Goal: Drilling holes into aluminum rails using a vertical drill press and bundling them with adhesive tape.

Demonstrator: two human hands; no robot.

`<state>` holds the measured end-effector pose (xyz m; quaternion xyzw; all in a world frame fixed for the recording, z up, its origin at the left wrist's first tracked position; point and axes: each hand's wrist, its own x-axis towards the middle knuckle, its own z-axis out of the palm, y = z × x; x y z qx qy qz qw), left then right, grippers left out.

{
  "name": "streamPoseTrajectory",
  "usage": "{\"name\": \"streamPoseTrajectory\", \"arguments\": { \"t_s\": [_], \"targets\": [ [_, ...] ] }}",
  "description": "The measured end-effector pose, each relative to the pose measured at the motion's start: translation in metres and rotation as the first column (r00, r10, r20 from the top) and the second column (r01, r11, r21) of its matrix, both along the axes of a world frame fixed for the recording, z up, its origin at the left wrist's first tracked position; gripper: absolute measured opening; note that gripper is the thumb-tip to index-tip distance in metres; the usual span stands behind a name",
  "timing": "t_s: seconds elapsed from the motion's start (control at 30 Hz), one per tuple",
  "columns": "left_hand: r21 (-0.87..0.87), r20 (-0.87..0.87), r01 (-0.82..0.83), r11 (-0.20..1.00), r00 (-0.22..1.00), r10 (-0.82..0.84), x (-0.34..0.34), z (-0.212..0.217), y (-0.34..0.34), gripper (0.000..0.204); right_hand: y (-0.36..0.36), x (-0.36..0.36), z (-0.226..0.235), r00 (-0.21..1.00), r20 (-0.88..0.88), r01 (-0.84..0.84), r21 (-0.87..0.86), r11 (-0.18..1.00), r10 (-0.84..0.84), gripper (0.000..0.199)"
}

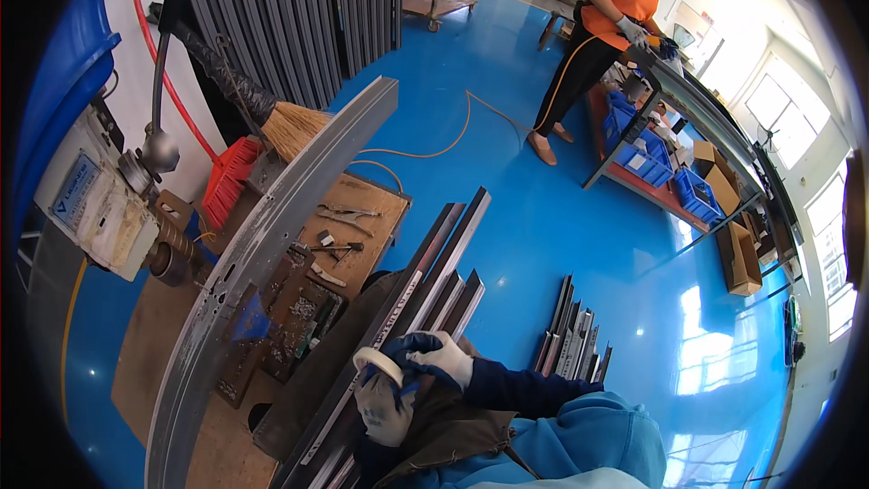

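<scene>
A pale roll of tape [377,365] is in my gloved left hand [387,412], whose fingers are closed round its lower side. Close against it is my gloved right hand [441,356], fingers bent together at the roll's right edge; what they pinch is hidden. Both gloves are white with dark blue parts. Beneath and beyond the hands lie long dark metal profiles [434,258] side by side, one carrying a white printed strip [396,310].
A long grey curved-looking beam [272,217] crosses a wooden workbench [358,195] with pliers [348,215] and small metal parts. A machine with a lever [163,149] stands left. More profiles [570,335] stand right. Another person [615,18] works at a far table.
</scene>
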<state>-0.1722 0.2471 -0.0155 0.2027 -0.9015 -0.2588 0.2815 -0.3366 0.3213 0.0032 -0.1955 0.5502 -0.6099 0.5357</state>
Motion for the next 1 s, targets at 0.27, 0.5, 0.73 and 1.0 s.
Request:
{"name": "streamPoseTrajectory", "arguments": {
  "t_s": [0.27,0.5,0.73,1.0],
  "targets": [
    [0.805,-0.422,0.394,0.444,0.906,-0.040,0.006,0.012,-0.024,0.036,-0.014,-0.053,0.024,0.888,-0.457,-0.024,-0.153,0.988,-0.049,0.033],
    [0.936,-0.272,0.236,0.261,0.956,0.111,0.010,0.020,-0.017,0.038,-0.024,-0.051,0.039,0.877,-0.474,-0.235,-0.278,0.931,0.079,0.037],
    [0.907,-0.203,0.012,0.422,0.889,0.410,0.023,-0.073,-0.022,0.035,-0.018,-0.055,0.028,0.767,-0.583,-0.468,-0.224,0.855,0.267,0.041],
    [0.711,-0.592,0.161,0.684,0.663,0.459,-0.036,0.005,-0.045,0.039,-0.027,-0.048,0.061,0.755,-0.456,-0.570,-0.101,0.816,0.471,0.029]
  ]
}}
